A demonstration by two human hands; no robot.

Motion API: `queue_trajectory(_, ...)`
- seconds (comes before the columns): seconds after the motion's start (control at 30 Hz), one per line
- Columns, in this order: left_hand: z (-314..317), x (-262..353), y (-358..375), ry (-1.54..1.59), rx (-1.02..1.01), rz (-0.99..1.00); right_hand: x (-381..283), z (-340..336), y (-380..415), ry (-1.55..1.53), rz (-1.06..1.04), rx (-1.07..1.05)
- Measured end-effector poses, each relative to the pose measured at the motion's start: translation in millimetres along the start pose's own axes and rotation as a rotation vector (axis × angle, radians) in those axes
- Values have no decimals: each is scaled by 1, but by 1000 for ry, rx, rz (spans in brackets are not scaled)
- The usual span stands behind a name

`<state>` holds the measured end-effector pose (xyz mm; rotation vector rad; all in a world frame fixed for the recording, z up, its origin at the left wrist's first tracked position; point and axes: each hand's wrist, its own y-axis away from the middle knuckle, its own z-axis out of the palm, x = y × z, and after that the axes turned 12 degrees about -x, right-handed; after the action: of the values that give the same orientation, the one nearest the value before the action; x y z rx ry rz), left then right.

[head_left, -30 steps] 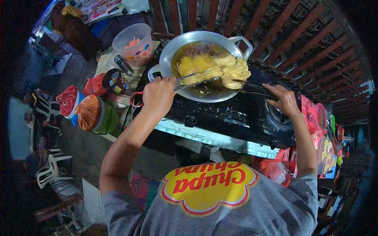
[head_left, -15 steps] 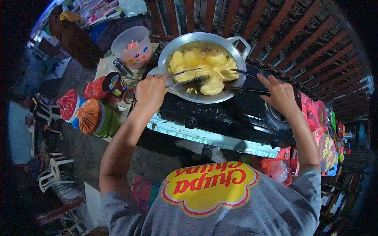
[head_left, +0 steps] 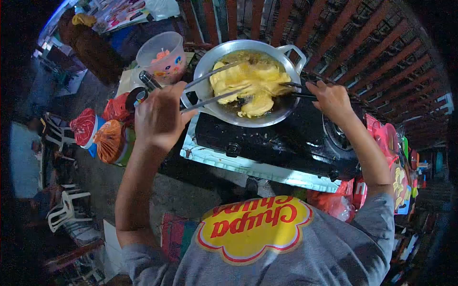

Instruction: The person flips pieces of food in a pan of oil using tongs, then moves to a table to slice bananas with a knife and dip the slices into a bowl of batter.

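Left hand (head_left: 160,117) with fingers closed around long metal tongs (head_left: 214,86), tips among yellow frying pieces (head_left: 253,83) in a round silver wok (head_left: 281,107) on a black gas stove (head_left: 286,143), right hand (head_left: 330,99) fingers gripping a dark-handled utensil (head_left: 296,90) at the wok's right rim.

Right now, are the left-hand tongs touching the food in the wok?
Touching. Head view: tongs in left hand reach over the wok rim, tips on the yellow food.

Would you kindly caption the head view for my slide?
Left hand holds tongs over yellow food in a wok; right hand grips a dark utensil.
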<state>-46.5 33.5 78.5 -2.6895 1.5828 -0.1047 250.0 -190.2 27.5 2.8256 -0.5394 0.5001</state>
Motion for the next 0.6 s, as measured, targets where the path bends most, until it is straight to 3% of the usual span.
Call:
queue_trajectory(0.1, 8, 11, 16, 0, -17, 48, -2, -13, 9, -50, -21, -25)
queue_trajectory(0.17, 5, 37, 15, 40, -248, -27, -4, -19, 14, -72, -13, -68)
queue_trajectory(0.27, 30, 54, 16, 20, -202, 45, -10, -30, 22, -96, 4, -135)
queue_trajectory(0.53, 62, 49, 12, -102, -119, 6, -12, -12, 36, -220, -3, -132)
queue_trajectory(0.6, 65, 45, 12, -110, -95, 20, -16, -3, 40, -229, -2, -8)
